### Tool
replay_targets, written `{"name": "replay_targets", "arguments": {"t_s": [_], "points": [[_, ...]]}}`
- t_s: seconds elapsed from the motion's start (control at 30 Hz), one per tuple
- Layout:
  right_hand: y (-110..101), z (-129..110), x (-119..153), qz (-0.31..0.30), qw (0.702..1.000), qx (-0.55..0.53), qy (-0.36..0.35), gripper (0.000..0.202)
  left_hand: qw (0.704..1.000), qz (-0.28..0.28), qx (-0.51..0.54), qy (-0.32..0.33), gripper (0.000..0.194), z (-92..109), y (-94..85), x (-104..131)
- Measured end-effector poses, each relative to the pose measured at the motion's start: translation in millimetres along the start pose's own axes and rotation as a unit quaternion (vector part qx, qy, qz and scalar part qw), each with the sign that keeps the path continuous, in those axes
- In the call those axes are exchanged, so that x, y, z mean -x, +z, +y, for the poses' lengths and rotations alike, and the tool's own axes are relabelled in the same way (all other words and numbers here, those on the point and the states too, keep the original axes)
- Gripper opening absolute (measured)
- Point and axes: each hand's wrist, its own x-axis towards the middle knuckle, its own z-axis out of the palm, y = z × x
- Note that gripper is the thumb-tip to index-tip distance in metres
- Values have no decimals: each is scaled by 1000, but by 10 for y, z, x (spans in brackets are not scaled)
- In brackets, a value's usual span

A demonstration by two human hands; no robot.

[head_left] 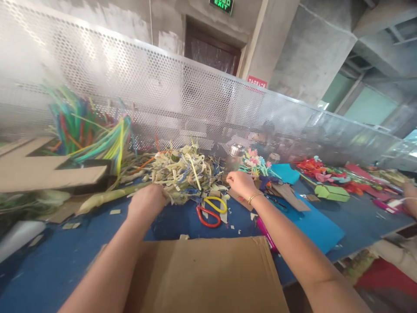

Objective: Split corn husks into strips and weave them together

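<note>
A loose pile of pale, dried plant strips (pixel 189 171) with some blue bits lies on the blue table between my hands. At the pile's left edge, my left hand (pixel 148 201) is closed with its fingertips turned away, so what it grips, if anything, is hidden. My right hand (pixel 241 183), a gold bracelet at the wrist, is curled in a pinch at the right side of the pile. Anything in that pinch is too small to make out. Scissors with one red and one yellow handle loop (pixel 208 221) lie in front of the pile.
Nearest me is a cardboard box (pixel 202 274). A cut cardboard piece (pixel 48 169) and colourful stems (pixel 107 134) stand left. Blue sheets (pixel 316 221), a glass jar (pixel 233 158) and paper flowers (pixel 256 161) are right. A perforated metal screen (pixel 163 82) runs behind; another person's hand (pixel 411 195) is far right.
</note>
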Motion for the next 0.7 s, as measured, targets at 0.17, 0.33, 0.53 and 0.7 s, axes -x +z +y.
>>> {"name": "replay_targets", "arguments": {"t_s": [0.17,0.33,0.53,0.7], "points": [[19,-67,123,-34,998,38,-46,17,999,-5,10,-41,15,-93,-35,-14],[-65,-209,265,-17,998,31,-45,21,997,11,31,-63,21,-100,-98,8],[200,-861,1313,41,952,-115,-280,59,992,79,36,-93,30,-67,-101,55],[807,-1049,2086,90,933,-82,-338,73,984,136,57,-98,27,-61,-47,28]]}}
